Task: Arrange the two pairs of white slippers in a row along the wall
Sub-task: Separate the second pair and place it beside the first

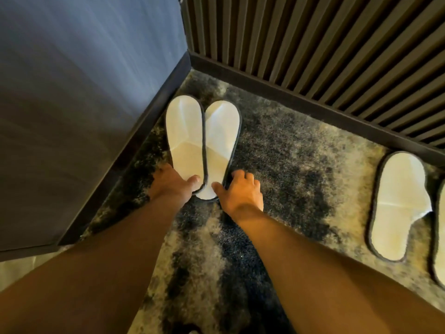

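Note:
Two white slippers with dark trim lie side by side in the corner, toes toward the slatted wall. My left hand (172,182) grips the heel of the left slipper (184,138), thumb on its sole. The heel of the right slipper (220,138) is held by my right hand (242,192), thumb on top. The two heels overlap slightly. A third white slipper (399,203) lies at the right by the wall, and a sliver of a fourth slipper (439,237) shows at the frame's right edge.
A blue-grey wall (84,92) with a dark skirting board runs along the left. A dark slatted wall (313,44) with its skirting runs along the back. The floor is a mottled dark and cream carpet (289,165), open between the two pairs.

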